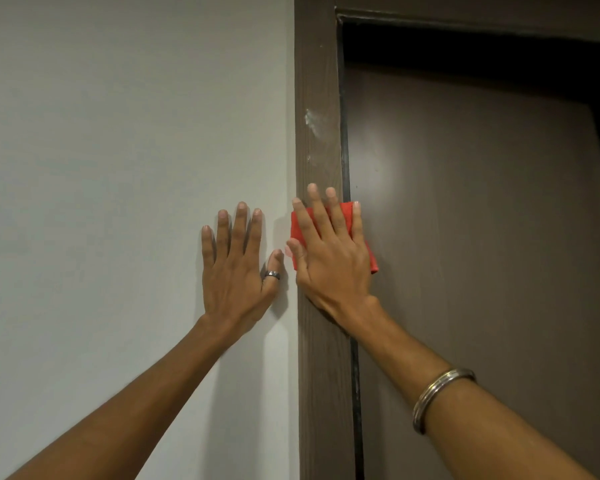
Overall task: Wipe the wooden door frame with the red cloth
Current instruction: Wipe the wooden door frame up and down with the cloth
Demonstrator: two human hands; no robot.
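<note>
The dark brown wooden door frame [317, 98] runs vertically up the middle of the view, with a whitish smear on it above my hands. My right hand [329, 251] lies flat with fingers spread, pressing the folded red cloth [300, 225] against the frame at mid height. The cloth shows at the left of the fingers and at the lower right of the palm; the rest is hidden under the hand. My left hand [238, 268] rests flat and open on the white wall just left of the frame, a ring on its thumb.
The white wall [118, 168] fills the left half. Right of the frame is the brown door [465, 237], with a dark gap along its top and right side. A metal bangle [440, 396] sits on my right forearm.
</note>
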